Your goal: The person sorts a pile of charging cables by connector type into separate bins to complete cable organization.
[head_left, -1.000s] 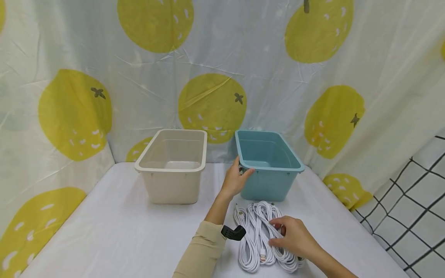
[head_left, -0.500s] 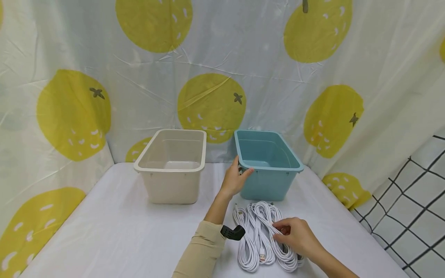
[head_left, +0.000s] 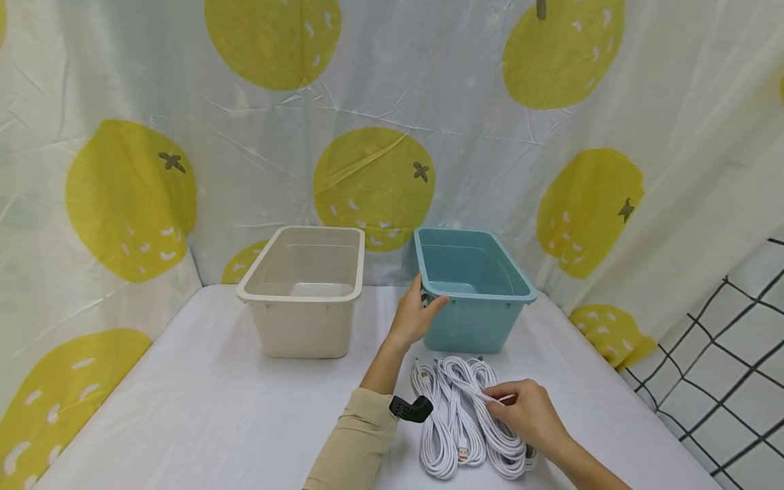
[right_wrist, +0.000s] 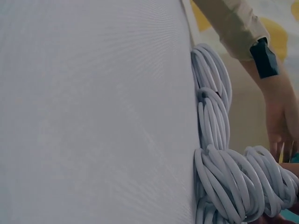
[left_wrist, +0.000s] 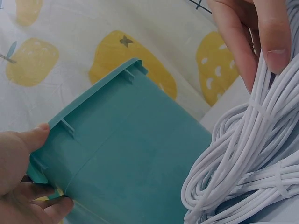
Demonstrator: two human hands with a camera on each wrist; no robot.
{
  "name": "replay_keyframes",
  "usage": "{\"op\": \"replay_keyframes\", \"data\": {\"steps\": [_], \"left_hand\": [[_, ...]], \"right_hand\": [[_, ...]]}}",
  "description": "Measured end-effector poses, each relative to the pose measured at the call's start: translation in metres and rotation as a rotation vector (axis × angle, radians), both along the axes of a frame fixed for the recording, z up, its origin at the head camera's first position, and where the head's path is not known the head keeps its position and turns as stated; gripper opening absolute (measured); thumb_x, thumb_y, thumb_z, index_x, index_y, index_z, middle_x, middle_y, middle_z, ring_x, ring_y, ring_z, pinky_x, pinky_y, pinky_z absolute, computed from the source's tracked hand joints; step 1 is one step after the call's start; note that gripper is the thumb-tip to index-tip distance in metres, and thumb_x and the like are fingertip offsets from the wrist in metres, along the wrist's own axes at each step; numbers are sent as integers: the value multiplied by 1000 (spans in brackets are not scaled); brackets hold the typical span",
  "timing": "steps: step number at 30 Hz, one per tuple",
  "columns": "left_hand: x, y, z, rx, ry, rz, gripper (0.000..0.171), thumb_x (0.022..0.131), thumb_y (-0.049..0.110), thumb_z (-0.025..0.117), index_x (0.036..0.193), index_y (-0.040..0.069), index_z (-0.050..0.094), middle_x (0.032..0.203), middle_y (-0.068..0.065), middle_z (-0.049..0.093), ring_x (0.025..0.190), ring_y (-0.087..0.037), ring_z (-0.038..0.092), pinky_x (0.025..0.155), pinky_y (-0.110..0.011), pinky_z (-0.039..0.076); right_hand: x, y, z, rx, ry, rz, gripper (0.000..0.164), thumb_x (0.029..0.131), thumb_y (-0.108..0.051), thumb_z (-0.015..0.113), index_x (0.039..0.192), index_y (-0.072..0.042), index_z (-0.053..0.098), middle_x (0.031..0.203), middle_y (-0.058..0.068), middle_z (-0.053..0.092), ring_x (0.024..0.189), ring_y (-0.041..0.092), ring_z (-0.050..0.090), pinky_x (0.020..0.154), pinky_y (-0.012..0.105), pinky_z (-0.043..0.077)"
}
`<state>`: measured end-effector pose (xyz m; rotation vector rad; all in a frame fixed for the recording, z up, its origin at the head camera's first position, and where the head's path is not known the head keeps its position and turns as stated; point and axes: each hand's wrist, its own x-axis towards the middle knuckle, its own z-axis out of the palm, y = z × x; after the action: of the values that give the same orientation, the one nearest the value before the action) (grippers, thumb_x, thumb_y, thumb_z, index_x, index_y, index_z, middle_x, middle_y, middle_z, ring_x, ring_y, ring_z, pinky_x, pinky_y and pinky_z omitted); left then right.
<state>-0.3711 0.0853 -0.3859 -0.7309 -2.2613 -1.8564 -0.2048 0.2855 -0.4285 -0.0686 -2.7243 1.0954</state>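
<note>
Pinching cables (head_left: 482, 405), white tabletop (head_left: 202, 408), fruit-print curtain (head_left: 474, 170)

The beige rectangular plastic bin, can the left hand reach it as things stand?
Likely yes, if the left hand lets go of the blue rectangular plastic bin; nothing visible stands between hand and the beige bin.

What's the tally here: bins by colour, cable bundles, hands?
Beige plastic bin: 1
Blue plastic bin: 1
Coiled white cable bundles: at least 3 (overlapping, exact count unclear)
Hands (left hand, right hand): 2
Total: at least 7
</note>
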Motion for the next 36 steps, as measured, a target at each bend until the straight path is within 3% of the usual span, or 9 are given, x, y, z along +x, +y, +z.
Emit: {"op": "replay_keyframes", "data": {"steps": [6, 13, 28, 36], "left_hand": [[1, 0, 0, 6, 1, -6, 82, 104, 33, 67, 165, 7, 20, 161, -13, 39, 144, -33, 41, 110, -47, 44], [1, 1, -2, 33, 10, -22, 81, 103, 31, 68, 165, 9, 21, 159, -13, 41, 143, -35, 42, 109, -50, 44], [1, 1, 0, 45, 5, -32, 79, 103, 30, 68, 164, 8, 23, 159, -15, 42, 142, -37, 44, 109, -50, 44], [0, -1, -1, 32, 1, -15, 80, 103, 30, 68, 165, 7, 22, 159, -15, 42, 142, -37, 44, 108, -50, 46]], "right_hand": [[0, 4, 7, -48, -29, -13, 22, 77, -1, 81, 97, -10, 85, 94, 2, 76, 75, 15, 64, 62, 27, 53], [0, 16, 22, -90, -4, 57, 21, 80, -2, 82, 101, -5, 83, 100, 6, 75, 80, 16, 65, 65, 26, 54], [2, 51, 83, -185, 41, 154, 22, 89, -4, 79, 110, 3, 79, 101, 9, 75, 79, 17, 65, 67, 28, 56], [-9, 67, 118, -208, 120, 171, 23, 95, -4, 75, 115, 7, 75, 95, -4, 75, 82, 11, 66, 69, 23, 56]]}}
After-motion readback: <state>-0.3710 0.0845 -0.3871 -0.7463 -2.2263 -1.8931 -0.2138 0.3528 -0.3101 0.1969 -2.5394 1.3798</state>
